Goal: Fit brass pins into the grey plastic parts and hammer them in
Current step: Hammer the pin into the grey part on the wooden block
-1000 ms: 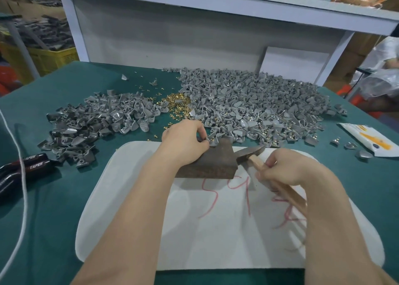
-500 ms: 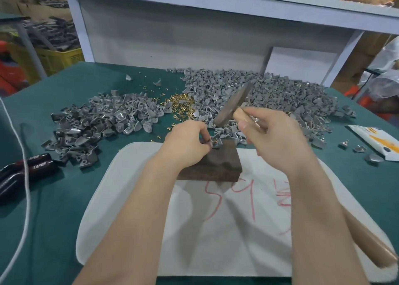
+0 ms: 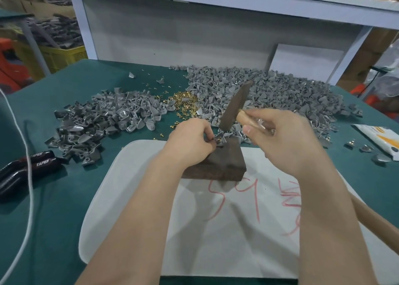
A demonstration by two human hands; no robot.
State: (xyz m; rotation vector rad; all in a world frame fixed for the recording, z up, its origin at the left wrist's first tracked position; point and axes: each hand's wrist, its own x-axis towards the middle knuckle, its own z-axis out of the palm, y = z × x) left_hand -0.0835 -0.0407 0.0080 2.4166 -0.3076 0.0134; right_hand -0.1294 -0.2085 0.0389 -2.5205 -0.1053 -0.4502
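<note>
My left hand [image 3: 191,141] pinches a small grey plastic part [image 3: 218,141] with a brass pin against the top of a dark wooden block [image 3: 224,161]. My right hand [image 3: 282,138] grips the wooden handle of a hammer, close behind its dark metal head [image 3: 236,104]. The head slants just above the part. A large heap of grey parts [image 3: 269,95] lies behind the block, a smaller heap [image 3: 103,120] to the left, and loose brass pins [image 3: 183,100] between them.
The block stands on a white board [image 3: 226,230] with red scribbles, on a green table [image 3: 64,198]. Black-handled pliers [image 3: 28,166] and a white cord [image 3: 23,159] lie at the left. A white packet [image 3: 377,138] and a few loose parts sit at the right.
The hammer rose from lying beside the block to a raised slant over the part, my right hand shifting up the handle. My left hand kept the part on the block.
</note>
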